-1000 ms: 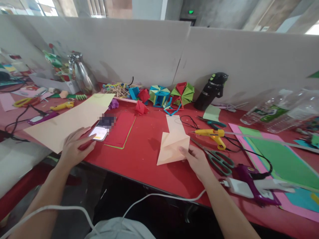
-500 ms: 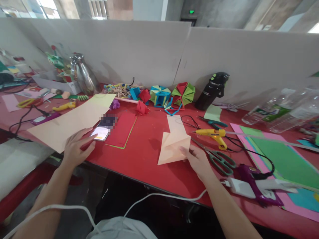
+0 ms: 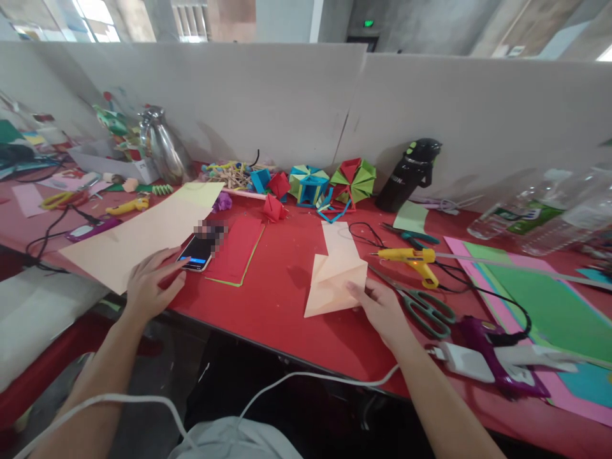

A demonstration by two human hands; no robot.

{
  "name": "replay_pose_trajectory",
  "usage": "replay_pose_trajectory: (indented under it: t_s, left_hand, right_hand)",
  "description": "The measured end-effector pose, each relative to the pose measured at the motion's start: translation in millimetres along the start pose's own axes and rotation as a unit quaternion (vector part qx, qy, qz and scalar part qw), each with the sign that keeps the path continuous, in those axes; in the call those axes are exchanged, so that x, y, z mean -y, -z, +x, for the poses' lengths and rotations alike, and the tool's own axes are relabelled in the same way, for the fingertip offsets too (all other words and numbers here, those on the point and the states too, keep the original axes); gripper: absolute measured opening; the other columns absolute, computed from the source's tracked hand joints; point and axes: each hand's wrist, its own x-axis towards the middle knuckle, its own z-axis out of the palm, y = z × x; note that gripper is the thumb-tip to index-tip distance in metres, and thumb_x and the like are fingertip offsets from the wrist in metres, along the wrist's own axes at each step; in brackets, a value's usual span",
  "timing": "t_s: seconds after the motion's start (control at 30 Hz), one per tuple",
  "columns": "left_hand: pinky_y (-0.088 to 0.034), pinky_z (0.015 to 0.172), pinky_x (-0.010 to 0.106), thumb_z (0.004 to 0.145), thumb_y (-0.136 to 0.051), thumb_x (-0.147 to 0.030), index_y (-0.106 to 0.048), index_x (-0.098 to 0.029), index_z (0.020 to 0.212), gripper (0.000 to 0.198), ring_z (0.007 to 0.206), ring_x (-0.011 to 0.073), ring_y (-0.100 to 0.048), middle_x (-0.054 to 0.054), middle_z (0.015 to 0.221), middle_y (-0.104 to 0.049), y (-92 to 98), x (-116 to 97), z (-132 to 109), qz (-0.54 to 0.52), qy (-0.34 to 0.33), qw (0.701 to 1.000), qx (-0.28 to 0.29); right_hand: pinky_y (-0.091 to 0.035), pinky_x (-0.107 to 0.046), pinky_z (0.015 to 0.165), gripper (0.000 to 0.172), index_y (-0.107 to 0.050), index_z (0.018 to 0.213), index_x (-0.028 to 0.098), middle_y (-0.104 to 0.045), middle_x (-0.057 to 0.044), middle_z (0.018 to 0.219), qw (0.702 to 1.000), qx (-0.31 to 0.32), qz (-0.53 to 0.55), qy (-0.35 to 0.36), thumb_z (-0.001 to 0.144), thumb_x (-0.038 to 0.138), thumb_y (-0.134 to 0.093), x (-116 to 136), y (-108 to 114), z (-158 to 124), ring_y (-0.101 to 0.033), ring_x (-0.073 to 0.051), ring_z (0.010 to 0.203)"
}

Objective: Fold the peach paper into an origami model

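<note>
My left hand (image 3: 155, 280) is open, its index finger stretched onto the lower screen of a smartphone (image 3: 197, 254) that lies on the table. Beneath that hand is a large pale peach paper sheet (image 3: 138, 236). Between thumb and fingers, my right hand (image 3: 380, 306) pinches a folded peach paper (image 3: 335, 287) by its right edge, just above the table. A pale paper strip (image 3: 339, 237) lies behind it, partly covered. Red paper sheets (image 3: 236, 248) with a green edge rest beside the phone.
Right of my right hand lie scissors (image 3: 428, 309), a yellow glue gun (image 3: 411, 257), a purple power strip (image 3: 502, 363) and coloured paper (image 3: 540, 293). Paper models (image 3: 308, 185), a black bottle (image 3: 408, 175) and a steel jug (image 3: 165, 146) stand along the partition. A white cable (image 3: 306, 375) crosses the table's front edge.
The phone screen has turned from a bright white page to a dark one with a blue bar. My hands and the folded paper have hardly moved; the view has shifted slightly.
</note>
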Motion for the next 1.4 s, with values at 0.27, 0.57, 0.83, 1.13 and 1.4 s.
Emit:
replay_pose_trajectory:
  t_s: [0.27,0.57,0.83,1.13,1.4]
  left_hand:
    - [-0.039,0.108,0.042,0.087,-0.05,-0.037,-0.065,-0.032,0.117,0.034,0.129,0.0244,-0.049,0.001,0.137,-0.055,1.3,-3.3,-0.2,-0.002,0.018,1.0,0.005]
    - [-0.037,0.11,0.041,0.087,-0.05,-0.046,-0.051,-0.03,0.132,0.047,0.132,0.025,-0.046,0.003,0.144,-0.048,0.2,2.1,16.4,-0.016,0.02,0.999,0.044]
    - [-0.031,0.114,0.044,0.089,-0.044,-0.047,-0.051,-0.028,0.133,0.049,0.138,0.0261,-0.038,0.007,0.146,-0.045,-14.1,-2.2,59.3,0.0,-0.012,0.997,0.079]
    - [-0.014,0.115,0.062,0.093,-0.037,-0.034,-0.053,-0.037,0.135,0.046,0.146,0.0325,-0.02,0.0,0.157,-0.029,-35.3,3.6,114.5,0.023,-0.026,0.978,0.208]
    - [-0.008,0.115,0.063,0.093,-0.033,-0.034,-0.052,-0.035,0.136,0.047,0.148,0.0311,-0.014,0.001,0.158,-0.026,-42.9,-3.0,115.9,0.029,-0.01,0.973,0.229]
  right_hand:
    - [-0.047,-0.027,0.057,0.043,-0.063,0.077,0.015,-0.061,-0.002,0.068,1.0,-0.005,0.0,-0.006,0.074,0.057,-0.068,3.7,-1.3,-1.1,-0.054,-0.016,0.063]
    - [-0.046,-0.027,0.057,0.038,-0.057,0.069,0.018,-0.055,0.001,0.062,1.0,-0.008,-0.019,0.002,0.075,0.053,-0.066,4.0,-0.6,-1.6,-0.05,-0.015,0.061]
    - [-0.046,-0.027,0.056,0.039,-0.062,0.076,0.017,-0.06,-0.002,0.067,1.0,-0.001,-0.017,0.0,0.076,0.056,-0.065,3.1,0.6,-0.8,-0.055,-0.017,0.063]
    - [-0.046,-0.027,0.054,0.041,-0.062,0.072,0.017,-0.06,-0.001,0.064,1.0,-0.009,-0.018,0.006,0.074,0.057,-0.067,4.4,0.0,-1.2,-0.054,-0.016,0.06]
    - [-0.046,-0.027,0.054,0.042,-0.057,0.068,0.018,-0.057,0.0,0.062,0.999,-0.01,-0.033,0.015,0.077,0.058,-0.064,-0.9,1.6,0.4,-0.052,-0.016,0.06]
